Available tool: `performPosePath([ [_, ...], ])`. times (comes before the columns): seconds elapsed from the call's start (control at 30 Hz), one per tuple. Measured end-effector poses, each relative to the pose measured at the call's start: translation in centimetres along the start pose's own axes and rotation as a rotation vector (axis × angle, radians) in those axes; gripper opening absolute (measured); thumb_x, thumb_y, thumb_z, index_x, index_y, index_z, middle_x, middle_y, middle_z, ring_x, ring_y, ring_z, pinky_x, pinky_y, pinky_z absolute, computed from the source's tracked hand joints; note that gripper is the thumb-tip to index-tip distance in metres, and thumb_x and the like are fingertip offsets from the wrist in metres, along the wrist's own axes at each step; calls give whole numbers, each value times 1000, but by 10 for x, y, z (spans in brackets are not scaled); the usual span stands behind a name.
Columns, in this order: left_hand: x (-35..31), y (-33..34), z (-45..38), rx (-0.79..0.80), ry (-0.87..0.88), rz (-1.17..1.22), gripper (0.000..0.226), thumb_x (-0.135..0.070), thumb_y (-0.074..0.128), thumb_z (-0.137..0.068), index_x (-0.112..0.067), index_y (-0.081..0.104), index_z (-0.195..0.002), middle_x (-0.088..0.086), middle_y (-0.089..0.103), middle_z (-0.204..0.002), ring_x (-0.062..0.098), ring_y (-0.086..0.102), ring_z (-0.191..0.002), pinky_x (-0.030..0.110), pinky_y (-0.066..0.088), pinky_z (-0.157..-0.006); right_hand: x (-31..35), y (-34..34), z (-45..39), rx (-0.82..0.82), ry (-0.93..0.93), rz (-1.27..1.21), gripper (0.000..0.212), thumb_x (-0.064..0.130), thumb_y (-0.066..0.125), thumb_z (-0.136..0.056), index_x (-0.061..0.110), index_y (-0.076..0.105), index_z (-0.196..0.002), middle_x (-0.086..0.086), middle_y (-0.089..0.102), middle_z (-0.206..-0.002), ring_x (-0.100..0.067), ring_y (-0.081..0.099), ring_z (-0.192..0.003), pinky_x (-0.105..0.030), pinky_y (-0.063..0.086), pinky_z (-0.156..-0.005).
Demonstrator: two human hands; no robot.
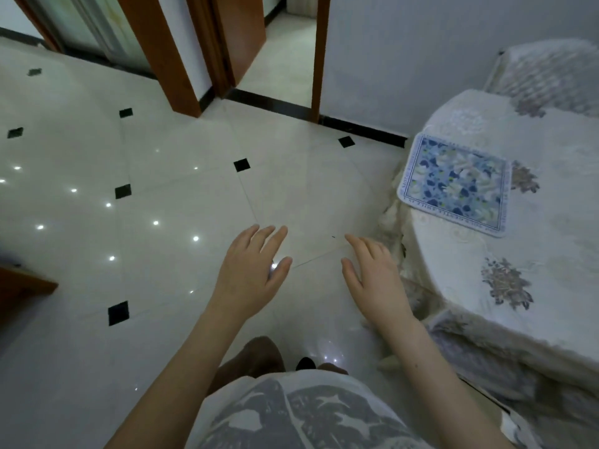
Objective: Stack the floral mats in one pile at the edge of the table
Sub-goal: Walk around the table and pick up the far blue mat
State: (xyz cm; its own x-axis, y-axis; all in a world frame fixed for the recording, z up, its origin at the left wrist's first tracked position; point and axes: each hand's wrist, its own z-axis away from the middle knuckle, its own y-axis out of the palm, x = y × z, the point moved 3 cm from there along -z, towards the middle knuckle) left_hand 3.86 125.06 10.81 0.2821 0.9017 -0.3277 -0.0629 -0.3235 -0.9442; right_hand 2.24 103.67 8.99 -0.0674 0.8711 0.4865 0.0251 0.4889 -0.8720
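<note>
Two hands, the left hand point(251, 265) and right hand point(372, 275), hover empty with fingers spread over the floor point(162, 189); one floral mat point(455, 183) lies at the table's point(551, 222) left edge.

We hold both arms extended forward and downward, forearms bare and converging slightly toward the hands. Our left hand point(251, 270) is presented palm down, back of the hand toward the camera, fingers straight and lightly spread, thumb set off to the inner side. Our right hand point(372, 270) takes a matching pose: palm down, fingers extended and close together, thumb angled inward toward the left hand. Neither hand grips or touches anything. The two hands are level with each other, near but apart, with a clear gap between the thumbs.
</note>
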Motion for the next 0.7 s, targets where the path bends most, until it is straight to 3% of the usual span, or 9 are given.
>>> performPosePath([
  [0.33, 28, 39, -162, 222, 324, 10, 58, -46, 26, -93, -13, 42, -139, 11, 53, -136, 32, 43, -129, 46, 34, -109, -32, 23, -102, -79, 322, 52, 42, 25, 48, -94, 13, 46, -134, -6, 55, -129, -25, 47, -120, -38, 38, -102],
  [0.7, 15, 22, -353, 280, 705, 31, 53, -42, 34, -92, -12, 49, -133, 11, 58, -129, 33, 49, -122, 46, 41, -103, -49, 2, -201, -319, 651, 38, 42, 23, 49, -94, 16, 44, -136, -2, 54, -129, -20, 45, -118, -35, 38, -102],
])
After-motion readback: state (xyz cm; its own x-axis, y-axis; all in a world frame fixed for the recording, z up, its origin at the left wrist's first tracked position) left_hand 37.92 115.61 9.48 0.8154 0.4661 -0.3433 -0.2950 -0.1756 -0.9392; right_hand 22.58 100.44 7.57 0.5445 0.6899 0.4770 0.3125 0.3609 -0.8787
